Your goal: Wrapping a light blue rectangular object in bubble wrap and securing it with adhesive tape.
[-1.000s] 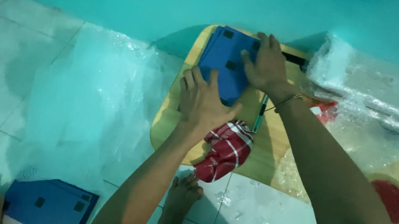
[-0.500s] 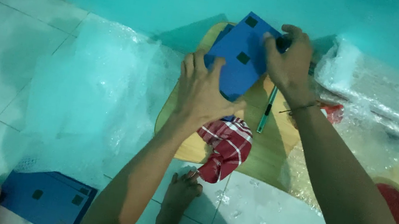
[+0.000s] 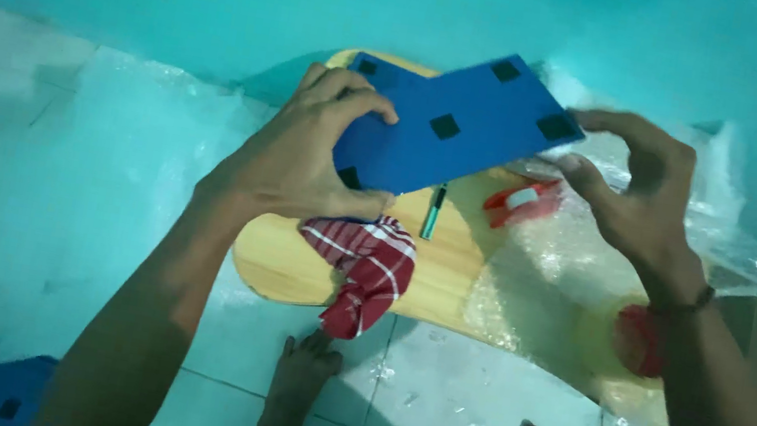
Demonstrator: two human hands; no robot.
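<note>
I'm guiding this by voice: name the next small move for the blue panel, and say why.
Probably lower the blue panel flat onto the wooden board: the left hand and right hand hold its two ends, tilted above the board, pen and checked cloth.

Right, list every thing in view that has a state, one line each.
blue panel: lifted off the board, tilted, held at both ends
left hand: grip closed over the panel's left end
right hand: fingertips pinch the panel's right corner
wooden board: flat on the floor, partly under plastic wrap
checked cloth: crumpled, draped over the board's edge
green pen: lying on the board
</note>
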